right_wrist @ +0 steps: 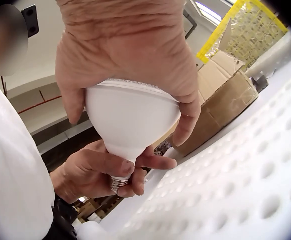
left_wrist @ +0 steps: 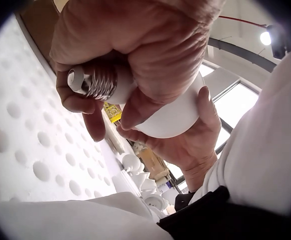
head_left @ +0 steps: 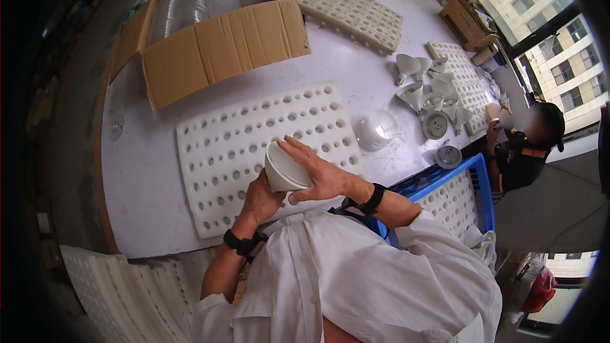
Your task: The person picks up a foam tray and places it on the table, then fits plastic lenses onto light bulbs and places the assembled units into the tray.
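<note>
White table (head_left: 140, 184) stretches past pitted foam (head_left: 216, 152) to its left edge, head view; above the foam, my left hand (head_left: 262, 200) and right hand (head_left: 323, 176) clamp a bulb (head_left: 286, 168). Left wrist: ridged metal screw base (left_wrist: 100, 85) juts from my grip. Right wrist: smooth cone (right_wrist: 130, 117), its face mostly hidden under my hand.

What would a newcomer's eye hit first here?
Probably the white bulb, its narrow neck in the left hand and its wide end in the right hand. Next, the foam board dotted with round holes, beneath the hands. Then the open cardboard box of stacked clear plastic pieces, upper left in the head view.
</note>
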Motion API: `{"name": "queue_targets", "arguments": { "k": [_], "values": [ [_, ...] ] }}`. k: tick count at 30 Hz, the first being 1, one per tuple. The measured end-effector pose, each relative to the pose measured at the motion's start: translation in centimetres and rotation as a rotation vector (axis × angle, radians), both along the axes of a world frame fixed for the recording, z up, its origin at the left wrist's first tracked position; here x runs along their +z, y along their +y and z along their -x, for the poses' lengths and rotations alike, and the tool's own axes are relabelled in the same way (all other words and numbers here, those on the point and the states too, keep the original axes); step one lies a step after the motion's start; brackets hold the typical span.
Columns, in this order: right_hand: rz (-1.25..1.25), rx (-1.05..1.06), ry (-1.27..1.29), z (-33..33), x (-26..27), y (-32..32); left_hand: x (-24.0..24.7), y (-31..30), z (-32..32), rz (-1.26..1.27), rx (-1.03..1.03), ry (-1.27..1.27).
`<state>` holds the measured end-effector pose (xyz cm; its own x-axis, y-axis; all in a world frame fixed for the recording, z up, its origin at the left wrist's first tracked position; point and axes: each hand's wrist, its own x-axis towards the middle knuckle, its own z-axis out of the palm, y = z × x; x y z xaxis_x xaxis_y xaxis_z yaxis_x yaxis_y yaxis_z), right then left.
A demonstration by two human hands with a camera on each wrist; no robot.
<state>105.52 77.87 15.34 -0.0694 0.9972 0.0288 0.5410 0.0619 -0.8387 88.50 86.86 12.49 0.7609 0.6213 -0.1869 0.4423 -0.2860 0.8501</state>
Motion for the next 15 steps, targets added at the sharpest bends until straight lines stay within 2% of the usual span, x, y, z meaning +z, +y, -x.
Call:
{"name": "queue_targets", "arguments": {
  "k": [7,10,13,15],
  "values": [
    [-0.015,0.002,0.116,-0.1,-0.4,-0.2,0.5,0.2,0.1,-0.079,-0.024,-0.015],
    [-0.026,0.005,0.226,-0.3,-0.7,-0.2,1.2,0.0,0.2,0.024,-0.004,-0.005],
    [-0.002,-0.025,0.290,-0.2,-0.2,-0.3,0.4,0.0,0.3,-0.076,-0.013,-0.049],
    [-0.026,-0.031,0.277,-0.2,-0.4,-0.3,0.3,0.2,0.3,-0.021,-0.034,0.029]
  ]
}}
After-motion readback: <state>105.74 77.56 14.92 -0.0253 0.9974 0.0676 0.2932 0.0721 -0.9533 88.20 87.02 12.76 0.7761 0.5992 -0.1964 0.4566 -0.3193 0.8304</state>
